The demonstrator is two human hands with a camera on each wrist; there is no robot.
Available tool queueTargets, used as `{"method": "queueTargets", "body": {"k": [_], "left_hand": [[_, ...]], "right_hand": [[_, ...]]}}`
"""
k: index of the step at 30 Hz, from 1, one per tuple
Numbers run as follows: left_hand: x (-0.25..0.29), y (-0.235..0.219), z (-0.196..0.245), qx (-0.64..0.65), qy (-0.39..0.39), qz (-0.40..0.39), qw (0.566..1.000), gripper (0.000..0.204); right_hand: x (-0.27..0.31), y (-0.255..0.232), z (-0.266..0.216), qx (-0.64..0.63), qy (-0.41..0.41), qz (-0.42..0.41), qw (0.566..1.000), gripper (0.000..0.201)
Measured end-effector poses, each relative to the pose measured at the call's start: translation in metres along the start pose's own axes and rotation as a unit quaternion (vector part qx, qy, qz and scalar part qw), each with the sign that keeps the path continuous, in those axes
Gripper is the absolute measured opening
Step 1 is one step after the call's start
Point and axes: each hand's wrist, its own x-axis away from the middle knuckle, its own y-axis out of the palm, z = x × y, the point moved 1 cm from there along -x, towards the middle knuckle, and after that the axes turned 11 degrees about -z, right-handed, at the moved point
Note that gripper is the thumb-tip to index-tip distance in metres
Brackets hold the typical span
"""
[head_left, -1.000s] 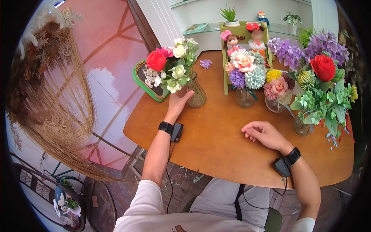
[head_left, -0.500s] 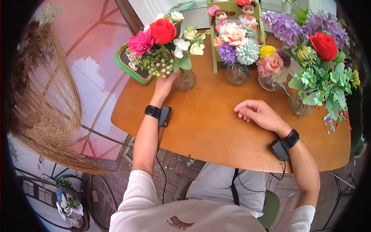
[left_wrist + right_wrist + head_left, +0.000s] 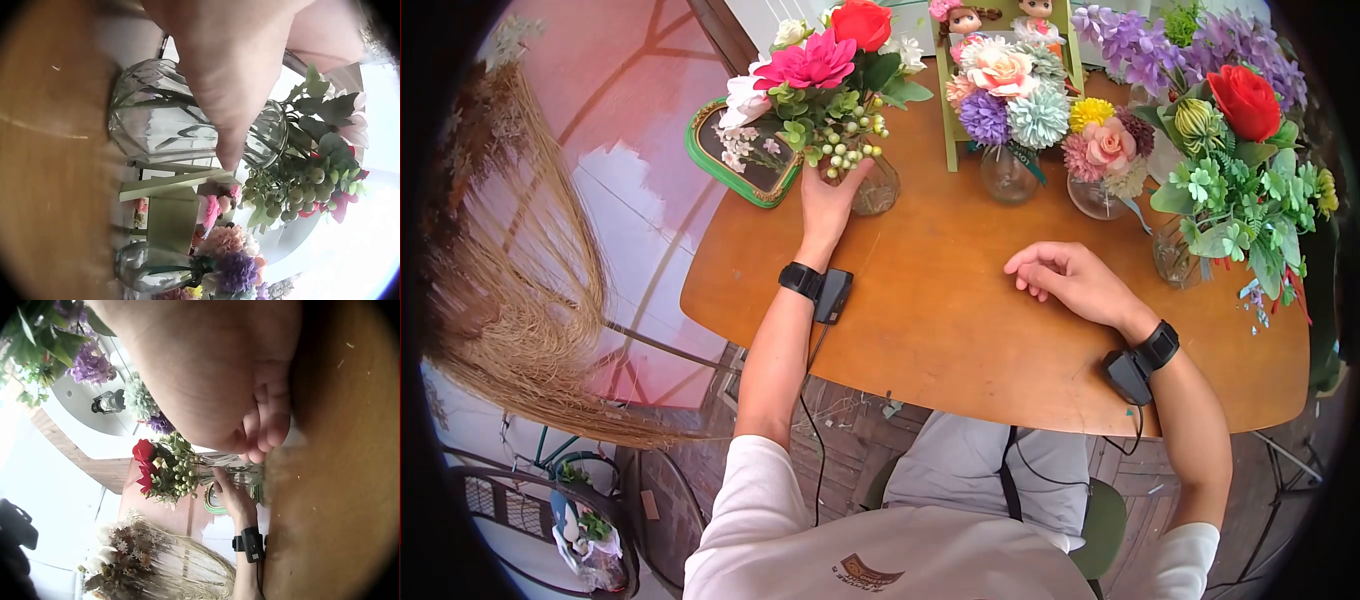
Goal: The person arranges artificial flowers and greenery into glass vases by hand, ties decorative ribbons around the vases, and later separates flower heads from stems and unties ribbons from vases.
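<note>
My left hand grips a faceted glass vase near the table's far left part. In the left wrist view the thumb lies across the glass vase below its rim, with stems showing inside. The bouquet in it has a magenta flower, a red rose, white blooms and pale green berries, which overhang the hand. Some of the fingers are hidden behind the vase. My right hand rests on the tabletop with loosely curled fingers, holding nothing.
Left of the vase lies a green-framed oval mirror. A round vase of mixed flowers, a smaller pink arrangement and a large bouquet stand to the right. Behind them, two dolls sit on a green stand.
The bouquet and vase have turned in my left hand: the magenta flower and berries now face me, and the rose sits farther back. The head view has tilted down. My right hand stays put.
</note>
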Motion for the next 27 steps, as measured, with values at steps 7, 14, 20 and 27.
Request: {"method": "queueTargets", "body": {"k": [7, 14, 20, 27], "left_hand": [[0.001, -0.001, -0.001, 0.021, -0.006, -0.005, 1.0, 0.057], [-0.005, -0.009, -0.034, 0.008, -0.02, -0.058, 0.998, 0.056], [0.001, -0.007, -0.019, -0.039, 0.025, 0.03, 0.998, 0.062], [0.011, -0.011, -0.011, -0.131, 0.159, 0.073, 0.976, 0.032]], "right_hand": [[-0.003, -0.002, 0.008, 0.005, -0.006, 0.005, 1.0, 0.024], [-0.002, -0.003, 0.013, 0.039, -0.048, -0.012, 0.998, 0.027], [-0.003, -0.005, 0.01, 0.066, -0.03, -0.007, 0.997, 0.03], [0.017, 0.0, -0.007, 0.1, 0.003, 0.033, 0.994, 0.028]]}}
